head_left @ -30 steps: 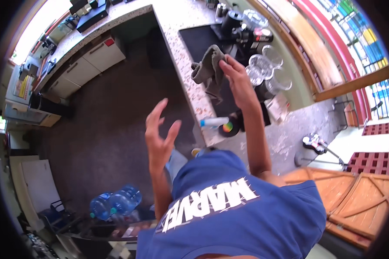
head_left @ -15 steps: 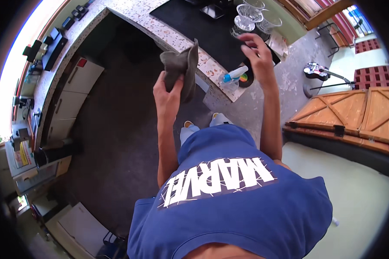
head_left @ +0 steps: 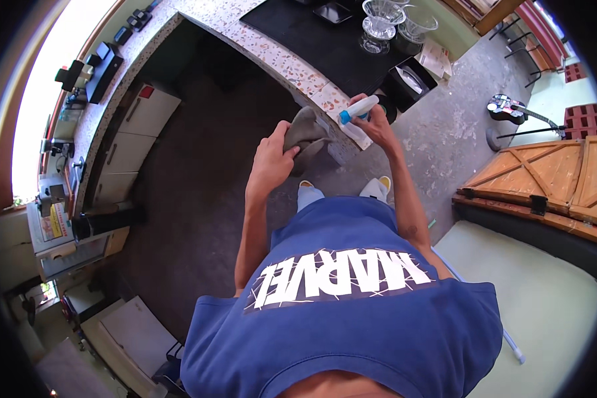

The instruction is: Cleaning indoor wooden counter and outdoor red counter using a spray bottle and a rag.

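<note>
A dark grey-green cloth (head_left: pixel 303 140) hangs from my left hand (head_left: pixel 272 158), its fingers and thumb closed on the near side of it. The cloth is beside the corner of the speckled counter (head_left: pixel 292 63). My right hand (head_left: pixel 376 126) is wrapped round the neck of a spray bottle (head_left: pixel 360 110) with a white and light-blue head, at the counter's end. The bottle's lower part is mostly hidden by my fingers. Right behind that hand stands a black tissue box (head_left: pixel 410 83) with a white tissue showing.
Clear glass coffee drippers (head_left: pixel 380 23) stand on a black mat (head_left: pixel 298 33) at the far side. To the right are a guitar (head_left: pixel 506 108) on the floor and a wooden crate-like panel (head_left: pixel 530 176). White cabinets (head_left: pixel 129 142) line the left.
My right hand has come down from near the glassware and taken hold of the spray bottle. My left hand has lowered the cloth and moved it slightly right.
</note>
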The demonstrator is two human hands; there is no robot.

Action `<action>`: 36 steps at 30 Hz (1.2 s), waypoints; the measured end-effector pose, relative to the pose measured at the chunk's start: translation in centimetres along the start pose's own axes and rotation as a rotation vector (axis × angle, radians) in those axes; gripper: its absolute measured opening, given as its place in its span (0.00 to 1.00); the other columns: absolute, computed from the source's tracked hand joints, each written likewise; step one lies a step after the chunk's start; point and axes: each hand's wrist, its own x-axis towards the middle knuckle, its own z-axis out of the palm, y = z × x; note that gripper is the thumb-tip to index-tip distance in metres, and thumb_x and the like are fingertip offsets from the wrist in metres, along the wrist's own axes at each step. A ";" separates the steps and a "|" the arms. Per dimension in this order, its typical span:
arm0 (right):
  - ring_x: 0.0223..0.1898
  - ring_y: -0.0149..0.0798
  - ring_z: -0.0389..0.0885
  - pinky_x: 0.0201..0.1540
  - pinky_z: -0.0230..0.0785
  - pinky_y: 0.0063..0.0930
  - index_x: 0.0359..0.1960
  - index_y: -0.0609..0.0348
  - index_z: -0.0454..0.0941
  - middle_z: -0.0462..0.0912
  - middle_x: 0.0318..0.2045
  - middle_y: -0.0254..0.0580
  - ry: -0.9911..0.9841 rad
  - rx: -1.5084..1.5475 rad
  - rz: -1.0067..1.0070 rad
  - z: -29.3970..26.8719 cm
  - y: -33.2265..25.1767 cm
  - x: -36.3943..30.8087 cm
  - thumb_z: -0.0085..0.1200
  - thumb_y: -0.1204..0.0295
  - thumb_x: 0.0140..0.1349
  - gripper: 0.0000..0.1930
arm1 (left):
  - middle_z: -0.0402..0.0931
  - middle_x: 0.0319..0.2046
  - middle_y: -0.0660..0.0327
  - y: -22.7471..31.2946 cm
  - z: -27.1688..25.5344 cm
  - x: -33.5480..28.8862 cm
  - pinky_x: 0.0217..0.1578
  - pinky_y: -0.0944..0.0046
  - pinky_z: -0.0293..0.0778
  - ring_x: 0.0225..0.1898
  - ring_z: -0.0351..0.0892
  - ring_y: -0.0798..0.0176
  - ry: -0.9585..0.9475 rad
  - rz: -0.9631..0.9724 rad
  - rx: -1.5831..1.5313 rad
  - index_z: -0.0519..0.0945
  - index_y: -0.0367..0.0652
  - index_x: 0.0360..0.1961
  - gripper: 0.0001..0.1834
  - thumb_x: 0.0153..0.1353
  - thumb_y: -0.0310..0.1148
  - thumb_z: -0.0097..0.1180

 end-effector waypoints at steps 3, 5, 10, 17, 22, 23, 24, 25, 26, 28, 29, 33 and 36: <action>0.43 0.33 0.78 0.50 0.71 0.30 0.44 0.62 0.73 0.79 0.38 0.37 0.222 0.202 0.016 -1.1 -1.9 -3.2 0.61 0.75 0.56 0.15 | 0.79 0.37 0.41 3.8 2.0 -0.5 0.43 0.48 0.72 0.44 0.77 0.35 0.188 0.071 0.045 0.72 0.41 0.51 0.19 0.57 0.23 0.56; 0.34 0.34 0.80 0.38 0.75 0.30 0.39 0.60 0.72 0.79 0.32 0.40 0.304 0.670 -0.078 -4.1 -0.1 -4.4 0.60 0.72 0.59 0.11 | 0.79 0.35 0.41 7.3 4.7 0.5 0.41 0.48 0.72 0.41 0.78 0.36 0.317 0.170 -0.013 0.72 0.41 0.50 0.18 0.57 0.23 0.56; 0.26 0.32 0.78 0.28 0.72 0.27 0.31 0.57 0.72 0.78 0.26 0.38 0.326 0.899 0.023 -15.1 -0.6 -10.5 0.60 0.70 0.60 0.08 | 0.80 0.36 0.45 14.9 13.8 4.0 0.39 0.49 0.73 0.39 0.80 0.40 -0.126 0.484 0.363 0.76 0.43 0.48 0.25 0.46 0.15 0.51; 0.22 0.29 0.78 0.23 0.70 0.25 0.30 0.60 0.79 0.80 0.24 0.37 0.935 0.692 0.207 -26.4 1.2 -18.7 0.68 0.64 0.54 0.13 | 0.83 0.29 0.60 25.6 25.6 13.8 0.32 0.72 0.75 0.31 0.81 0.72 -0.323 0.316 -0.217 0.81 0.34 0.38 0.13 0.52 0.16 0.50; 0.23 0.31 0.79 0.23 0.71 0.25 0.33 0.60 0.79 0.83 0.30 0.40 1.061 0.746 0.282 -30.9 1.9 -21.4 0.64 0.63 0.58 0.13 | 0.82 0.38 0.57 26.7 37.2 23.1 0.39 0.63 0.80 0.36 0.84 0.62 -0.747 -0.242 -0.658 0.79 0.34 0.46 0.15 0.65 0.34 0.50; 0.22 0.31 0.78 0.22 0.71 0.26 0.35 0.59 0.79 0.84 0.33 0.42 1.093 0.753 0.314 -31.6 2.9 -21.4 0.65 0.63 0.57 0.13 | 0.82 0.38 0.57 27.3 39.2 23.8 0.39 0.63 0.80 0.36 0.84 0.62 -0.772 -0.238 -0.653 0.79 0.34 0.46 0.15 0.65 0.34 0.50; 0.22 0.31 0.78 0.22 0.71 0.26 0.35 0.59 0.79 0.84 0.33 0.42 1.112 0.743 0.315 -32.4 3.9 -21.2 0.65 0.63 0.57 0.13 | 0.82 0.39 0.55 28.2 41.0 24.3 0.41 0.59 0.80 0.38 0.83 0.59 -0.846 -0.362 -0.732 0.77 0.34 0.48 0.16 0.65 0.35 0.50; 0.22 0.31 0.78 0.21 0.71 0.26 0.36 0.58 0.79 0.83 0.32 0.40 1.108 0.767 0.347 -33.3 5.3 -21.3 0.65 0.62 0.57 0.14 | 0.81 0.41 0.52 29.6 42.9 24.5 0.44 0.55 0.80 0.40 0.83 0.56 -0.919 -0.481 -0.793 0.76 0.33 0.49 0.17 0.66 0.36 0.49; 0.22 0.31 0.78 0.21 0.71 0.26 0.37 0.58 0.79 0.83 0.31 0.39 1.096 0.789 0.378 -34.3 6.6 -21.3 0.65 0.62 0.57 0.14 | 0.81 0.41 0.52 31.0 44.5 24.9 0.44 0.55 0.80 0.40 0.83 0.56 -0.934 -0.470 -0.783 0.76 0.33 0.49 0.17 0.66 0.36 0.49; 0.22 0.32 0.78 0.20 0.71 0.27 0.39 0.56 0.78 0.80 0.29 0.36 1.082 0.790 0.418 -36.4 8.2 -20.6 0.65 0.62 0.56 0.15 | 0.79 0.47 0.50 32.8 47.0 25.9 0.49 0.52 0.77 0.46 0.81 0.54 -1.013 -0.616 -0.899 0.74 0.33 0.52 0.19 0.67 0.36 0.48; 0.22 0.32 0.79 0.21 0.72 0.28 0.40 0.56 0.77 0.79 0.28 0.34 1.041 0.854 0.434 -37.7 9.1 -20.1 0.65 0.62 0.57 0.15 | 0.78 0.49 0.51 33.8 48.0 26.8 0.54 0.49 0.73 0.49 0.79 0.53 -1.047 -0.641 -0.916 0.72 0.35 0.55 0.21 0.67 0.38 0.47; 0.24 0.35 0.80 0.23 0.74 0.31 0.40 0.54 0.75 0.77 0.28 0.33 0.968 1.017 0.346 -44.1 12.2 -17.1 0.62 0.61 0.60 0.14 | 0.78 0.51 0.54 35.5 50.9 31.4 0.54 0.47 0.71 0.50 0.79 0.54 -1.197 -0.480 -1.005 0.73 0.39 0.57 0.23 0.67 0.43 0.46; 0.24 0.34 0.80 0.23 0.74 0.30 0.38 0.53 0.75 0.77 0.26 0.31 0.999 0.922 0.293 -50.3 13.6 -13.2 0.64 0.62 0.58 0.13 | 0.76 0.54 0.53 37.6 51.6 36.1 0.57 0.47 0.68 0.54 0.77 0.54 -1.272 -0.442 -0.998 0.69 0.36 0.61 0.25 0.69 0.42 0.46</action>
